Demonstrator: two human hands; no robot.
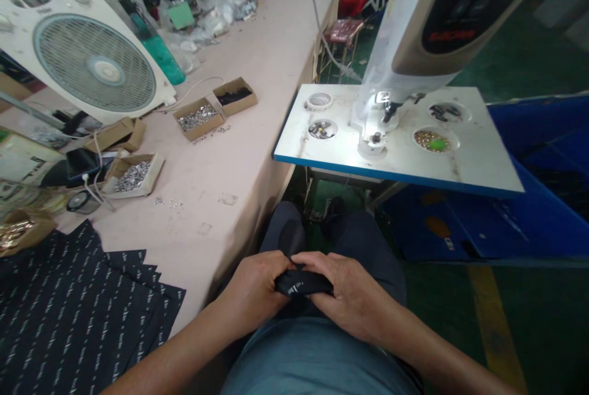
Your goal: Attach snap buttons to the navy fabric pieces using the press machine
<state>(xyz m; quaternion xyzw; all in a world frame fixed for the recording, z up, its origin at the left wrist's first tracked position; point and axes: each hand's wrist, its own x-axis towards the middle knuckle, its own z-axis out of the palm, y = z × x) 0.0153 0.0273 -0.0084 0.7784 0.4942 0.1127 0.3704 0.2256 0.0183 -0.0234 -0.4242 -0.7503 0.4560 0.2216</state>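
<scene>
A small folded piece of black fabric with white print (304,283) is held above my lap between both hands. My left hand (258,284) pinches its left end, and my right hand (347,291) is closed round its right end. Ahead of my knees stands a press machine (384,110) on a white table with a blue edge (331,159). Round cups in that table hold small parts, among them brass-coloured pieces with a green item (435,141).
On the long table (239,180) at the left lie stacked black printed sheets (64,309), a box of metal parts (133,175), two more small boxes (197,119) and a white fan (99,64). Blue bins (473,223) stand at the right.
</scene>
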